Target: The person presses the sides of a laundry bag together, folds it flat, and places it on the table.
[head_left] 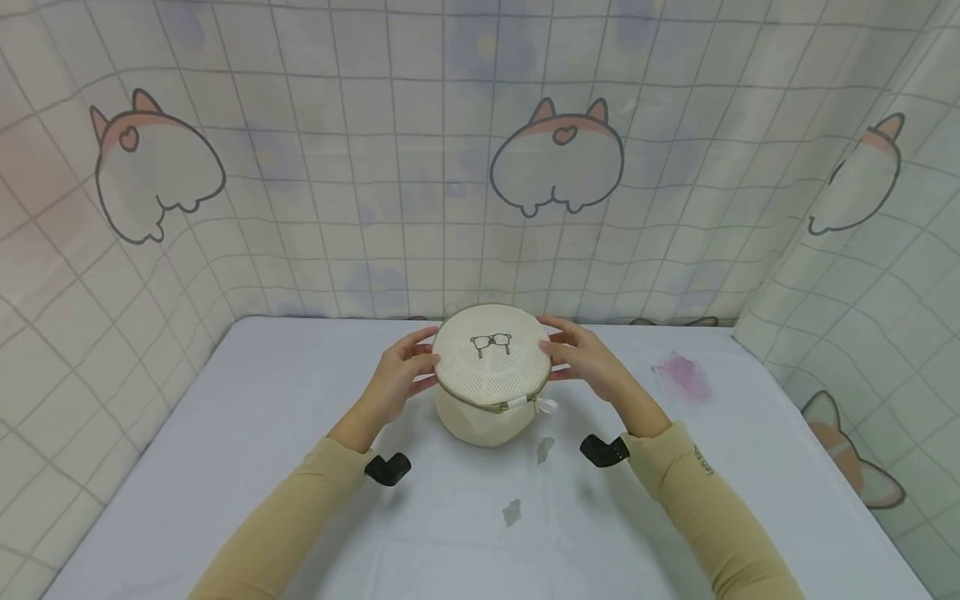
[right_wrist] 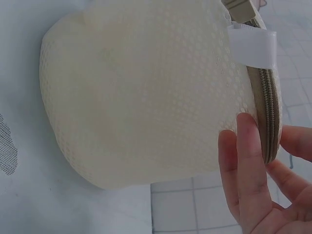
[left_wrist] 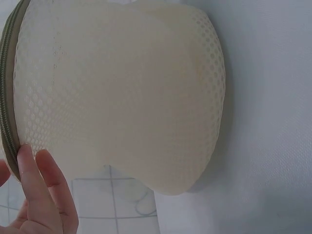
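Observation:
A cream mesh laundry bag [head_left: 483, 425] stands on the table, its round lid facing up with a bear-like face in glasses printed on it. My left hand [head_left: 396, 373] grips the lid's rim on the left side, thumb at the top edge and fingers against the mesh side. On the opposite side my right hand [head_left: 592, 362] holds the rim the same way. An olive-brown zipper [right_wrist: 269, 112] runs round the rim and looks closed at the front. Near the front right of the rim, a white fabric tab [right_wrist: 253, 46] crosses the zipper, close to its end. The bag's sides bulge softly.
The white-covered table [head_left: 300, 358] has a pink stain [head_left: 684, 377] at the right and two grey patches [head_left: 512, 512] in front of the bag. Gridded curtains [head_left: 360, 208] with cartoon corgi prints hang behind and at both sides.

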Demonstrator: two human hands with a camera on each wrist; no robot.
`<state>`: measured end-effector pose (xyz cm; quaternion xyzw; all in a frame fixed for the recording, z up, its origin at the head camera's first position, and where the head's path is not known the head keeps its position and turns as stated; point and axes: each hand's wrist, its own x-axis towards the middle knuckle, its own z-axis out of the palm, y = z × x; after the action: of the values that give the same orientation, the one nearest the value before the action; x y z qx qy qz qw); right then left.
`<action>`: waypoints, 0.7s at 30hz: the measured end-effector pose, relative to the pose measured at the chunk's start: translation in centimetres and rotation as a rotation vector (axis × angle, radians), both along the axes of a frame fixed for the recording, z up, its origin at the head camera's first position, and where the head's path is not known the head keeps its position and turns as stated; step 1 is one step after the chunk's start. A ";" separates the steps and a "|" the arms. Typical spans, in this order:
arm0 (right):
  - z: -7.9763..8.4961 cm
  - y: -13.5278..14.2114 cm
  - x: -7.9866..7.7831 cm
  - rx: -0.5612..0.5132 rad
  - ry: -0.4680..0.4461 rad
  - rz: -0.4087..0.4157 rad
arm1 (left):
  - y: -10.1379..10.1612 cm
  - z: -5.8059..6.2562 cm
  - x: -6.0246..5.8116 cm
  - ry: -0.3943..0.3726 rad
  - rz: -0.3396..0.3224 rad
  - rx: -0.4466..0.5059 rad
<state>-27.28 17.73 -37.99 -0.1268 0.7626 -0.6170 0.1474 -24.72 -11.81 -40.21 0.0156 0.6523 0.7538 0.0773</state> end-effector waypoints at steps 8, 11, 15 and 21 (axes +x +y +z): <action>-0.2 0.0 -0.3 0.011 -0.001 0.007 | -0.1 0.0 -0.1 -0.008 0.009 -0.022; -0.2 -0.1 -0.4 0.008 -0.011 0.010 | -0.1 0.0 -0.1 -0.014 0.009 -0.025; 0.5 -0.2 0.0 0.007 -0.021 0.020 | -0.1 0.0 0.0 -0.015 0.007 -0.031; 1.8 -0.7 1.1 0.024 -0.016 0.034 | -0.2 -0.1 0.1 -0.035 0.007 -0.032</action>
<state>-26.14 17.06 -36.19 -0.1330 0.7665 -0.6062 0.1653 -24.58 -12.04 -40.29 -0.0013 0.6631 0.7436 0.0863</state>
